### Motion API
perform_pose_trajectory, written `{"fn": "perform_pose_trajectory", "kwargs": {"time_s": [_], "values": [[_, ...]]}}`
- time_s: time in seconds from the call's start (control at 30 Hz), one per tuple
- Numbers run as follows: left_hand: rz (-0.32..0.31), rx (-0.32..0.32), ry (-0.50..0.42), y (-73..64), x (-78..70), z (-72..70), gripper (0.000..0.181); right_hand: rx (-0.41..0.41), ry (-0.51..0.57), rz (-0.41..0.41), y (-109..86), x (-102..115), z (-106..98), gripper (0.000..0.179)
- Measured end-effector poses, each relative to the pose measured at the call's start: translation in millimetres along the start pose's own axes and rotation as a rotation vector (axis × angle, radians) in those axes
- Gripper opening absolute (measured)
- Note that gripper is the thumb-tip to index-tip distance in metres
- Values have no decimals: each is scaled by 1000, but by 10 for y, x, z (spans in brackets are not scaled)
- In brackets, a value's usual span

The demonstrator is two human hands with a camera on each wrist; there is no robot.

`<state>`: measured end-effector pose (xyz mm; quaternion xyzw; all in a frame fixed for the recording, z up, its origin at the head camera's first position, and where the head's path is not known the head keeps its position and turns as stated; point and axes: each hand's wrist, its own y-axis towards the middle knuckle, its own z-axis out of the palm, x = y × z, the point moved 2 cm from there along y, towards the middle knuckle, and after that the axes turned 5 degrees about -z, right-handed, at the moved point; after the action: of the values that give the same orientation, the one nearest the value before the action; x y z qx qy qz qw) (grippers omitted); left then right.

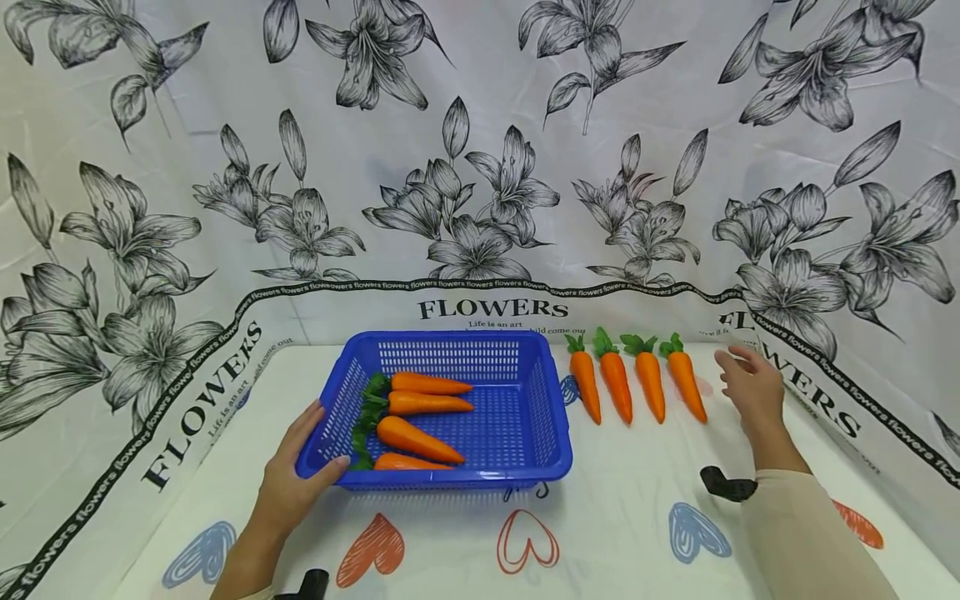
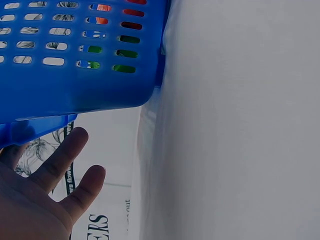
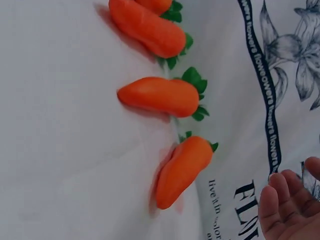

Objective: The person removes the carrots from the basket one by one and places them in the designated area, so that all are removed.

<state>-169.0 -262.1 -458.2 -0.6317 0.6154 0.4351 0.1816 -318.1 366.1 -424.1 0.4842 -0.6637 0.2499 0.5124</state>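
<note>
A blue plastic basket [image 1: 517, 475] with slotted walls stands on the table, several orange carrots [image 1: 420, 433] with green tops lying in its left half. My left hand [image 1: 292, 483] holds its front left corner, thumb over the rim and fingers along the outer left side. In the left wrist view, fingers of the left hand [image 2: 40, 195] spread beside the basket wall [image 2: 75, 90]. To the basket's right, several more carrots lie in a row, tops toward the back. My right hand [image 1: 753, 396] hovers right of the rightmost carrot [image 1: 688, 387], holding nothing. The right wrist view shows that carrot [image 3: 184, 170] apart from the loosely bent fingers.
White cloth with printed hearts [image 1: 528, 542] covers the table. A flower-printed curtain [image 1: 480, 250] hangs behind and along both sides, close to the right hand. Black wrist mounts [image 1: 727, 483] show on both arms.
</note>
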Motion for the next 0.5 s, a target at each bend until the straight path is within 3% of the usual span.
{"fn": "perform_pose_trajectory", "kwargs": {"time_s": [0.17,0.5], "values": [[5,2,-1,10,-10,-8,78,-33,3,-82,-135,224,19,60],[0,6,-7,-2,-7,-10,78,-81,128,-228,-411,620,11,41]]}}
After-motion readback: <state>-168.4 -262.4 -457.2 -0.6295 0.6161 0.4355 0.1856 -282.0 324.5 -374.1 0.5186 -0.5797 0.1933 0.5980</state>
